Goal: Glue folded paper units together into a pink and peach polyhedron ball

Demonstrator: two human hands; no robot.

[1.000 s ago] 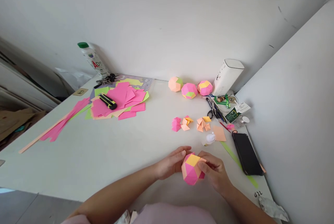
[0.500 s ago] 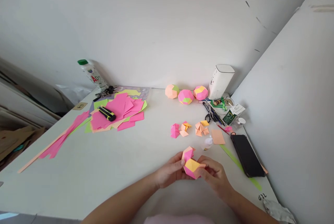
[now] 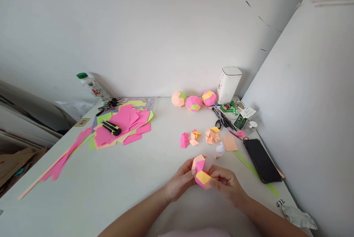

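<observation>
A partly built folded-paper shape (image 3: pixel 202 178) in pink, yellow and peach is held between both hands near the table's front. My left hand (image 3: pixel 181 181) grips its left side, thumb on the near face. At its right edge, the fingers of my right hand (image 3: pixel 225 183) pinch the paper. Just beyond lie folded pink pieces (image 3: pixel 184 140), an orange and peach cluster (image 3: pixel 194 137) and another peach cluster (image 3: pixel 212 136). A small glue bottle (image 3: pixel 219 149) stands behind my right hand. Three paper balls (image 3: pixel 193 103) sit in a row by the wall.
On the left are pink and green paper sheets (image 3: pixel 124 121) with a cutter (image 3: pixel 111 128) on top, paper strips (image 3: pixel 66 156) and a white bottle (image 3: pixel 94 87). A phone (image 3: pixel 262 161), scissors (image 3: pixel 218 123), a jar (image 3: pixel 251 127) and a white container (image 3: pixel 229 84) are on the right.
The view has shifted slightly. The held paper shape has turned a little, with less of its lower pink face showing. Both hands still hold it.
</observation>
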